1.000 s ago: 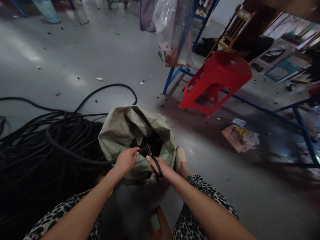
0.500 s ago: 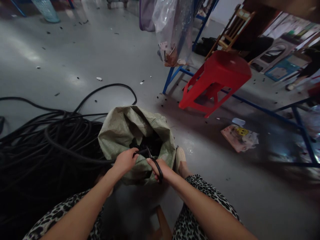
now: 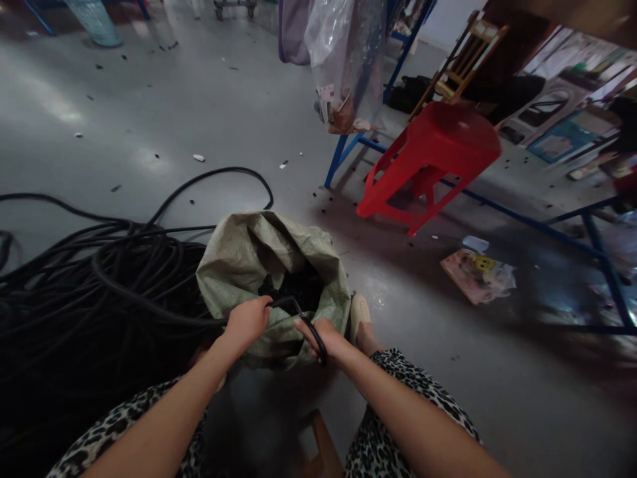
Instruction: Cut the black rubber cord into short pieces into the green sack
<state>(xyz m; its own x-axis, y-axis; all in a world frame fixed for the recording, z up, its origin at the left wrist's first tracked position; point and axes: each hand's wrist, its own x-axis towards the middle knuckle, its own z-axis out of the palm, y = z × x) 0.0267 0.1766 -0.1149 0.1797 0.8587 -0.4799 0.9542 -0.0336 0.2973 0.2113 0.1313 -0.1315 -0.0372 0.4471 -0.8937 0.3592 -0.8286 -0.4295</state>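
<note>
My left hand [image 3: 249, 320] is closed around a black rubber cord [image 3: 199, 321] near its end, above the front rim of a pale green woven sack [image 3: 233, 249]. The cord's short end sticks out from my fingers to the right. My right hand [image 3: 322, 335] grips black-handled scissors [image 3: 316, 337], whose blades point up and left and meet the cord's end. Inside the sack's mouth lie small black pieces [image 3: 298, 282]; single ones are hard to make out. The cord runs back left into a big heap of coiled black cord [image 3: 129, 265] on the floor.
A red plastic stool [image 3: 438, 153] and a blue metal frame [image 3: 343, 156] stand ahead right, with a clear plastic bag [image 3: 343, 66] hanging there. Flat plastic packaging [image 3: 478, 272] lies on the right. Black scraps dot the grey floor [image 3: 209, 99]. A wooden seat edge [image 3: 326, 441] shows between my legs.
The scissor blades, which pointed up past the cord, now lie against its end. My right hand has shifted slightly right and down; my left hand keeps its hold on the cord.
</note>
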